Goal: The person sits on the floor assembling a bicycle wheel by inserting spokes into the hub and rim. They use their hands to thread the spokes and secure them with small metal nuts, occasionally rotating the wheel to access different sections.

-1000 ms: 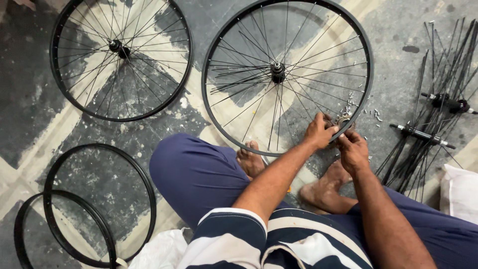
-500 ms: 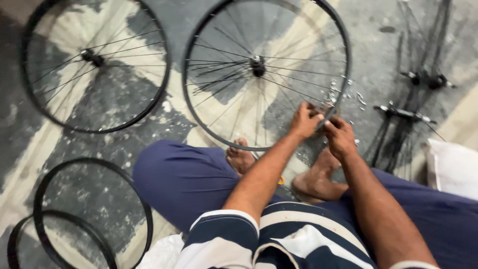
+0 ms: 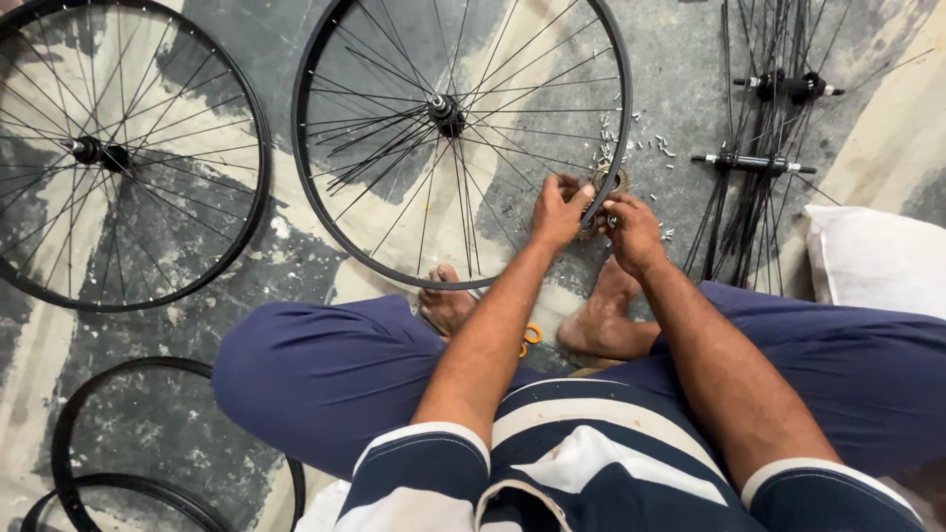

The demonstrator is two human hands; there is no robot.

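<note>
The person sat on the floor (image 3: 296, 251) with legs crossed. A big bike wheel (image 3: 463, 138) lay flat in front of the feet. Both hands were at its rim, on the right side.

The left hand (image 3: 558, 212) was curled around the black rim and held it. The right hand (image 3: 631, 229) was just beside it, with its fingers pinched together on something very small at the rim. It was too small to tell what. A little round cup (image 3: 608, 179) sat right behind the hands, and tiny metal bits (image 3: 641, 148) lay all over the floor near it.

The small piece could have slipped out of the pinched fingers and got lost among the other bits. The wheel only leaned on the feet, so it could have slid if the left hand let go. Both arms reached straight out, elbows bent a little, wrists low.

Another wheel (image 3: 108, 153) lay to the left.
</note>
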